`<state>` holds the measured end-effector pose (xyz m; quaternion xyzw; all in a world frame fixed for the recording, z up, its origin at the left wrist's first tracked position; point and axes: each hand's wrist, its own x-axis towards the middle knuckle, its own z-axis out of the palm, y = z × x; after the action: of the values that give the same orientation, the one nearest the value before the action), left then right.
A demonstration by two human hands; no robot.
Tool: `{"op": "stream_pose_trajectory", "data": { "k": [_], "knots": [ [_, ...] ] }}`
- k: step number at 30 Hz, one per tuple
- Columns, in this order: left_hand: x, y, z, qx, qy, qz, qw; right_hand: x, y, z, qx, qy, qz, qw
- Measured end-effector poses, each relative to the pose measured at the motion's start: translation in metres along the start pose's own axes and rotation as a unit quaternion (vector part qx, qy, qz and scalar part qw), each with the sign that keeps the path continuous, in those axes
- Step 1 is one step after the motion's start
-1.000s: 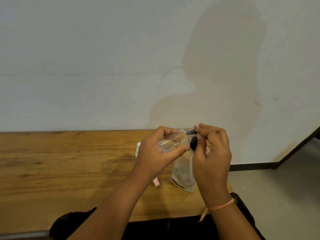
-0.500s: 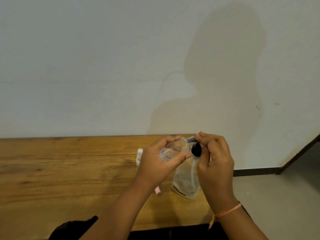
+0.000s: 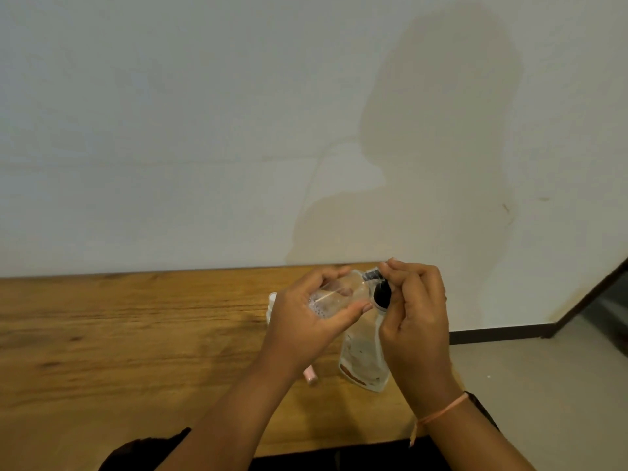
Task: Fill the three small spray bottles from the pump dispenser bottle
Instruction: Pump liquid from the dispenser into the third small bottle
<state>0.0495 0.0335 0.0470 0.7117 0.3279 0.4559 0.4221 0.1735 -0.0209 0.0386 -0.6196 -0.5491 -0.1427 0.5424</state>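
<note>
**One clear bottle between two hands**

Two hands come together in the lower middle of the frame, above one wooden table (image 3: 102, 334). The left hand (image 3: 306, 324) grips one small clear bottle (image 3: 339, 294), which lies almost on its side with its neck pointing toward the right hand (image 3: 414, 314). The fingers of the right hand are curled and pinch one black top piece (image 3: 382, 296) just beside that neck. I cannot tell which container this piece belongs to.

Under the hands, one transparent pouch (image 3: 363, 362) stands on the table. One white container (image 3: 272, 302) shows partly behind the left hand. One small pink item (image 3: 311, 377) lies on the table below the left wrist. The right wrist carries one orange thread (image 3: 441, 411).
</note>
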Motion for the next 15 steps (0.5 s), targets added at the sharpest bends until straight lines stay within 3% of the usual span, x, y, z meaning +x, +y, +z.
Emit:
{"op": "stream_pose_trajectory", "data": {
  "k": [7,15],
  "knots": [
    [-0.001,0.009,-0.002,0.008,0.004,0.031,0.999,0.005,-0.009,-0.005,0.036,0.04,0.006,0.999],
    [0.0,0.002,0.003,0.001,-0.002,0.0,1.0,0.003,0.002,-0.002,-0.01,0.005,-0.001,1.0]
  ]
}}
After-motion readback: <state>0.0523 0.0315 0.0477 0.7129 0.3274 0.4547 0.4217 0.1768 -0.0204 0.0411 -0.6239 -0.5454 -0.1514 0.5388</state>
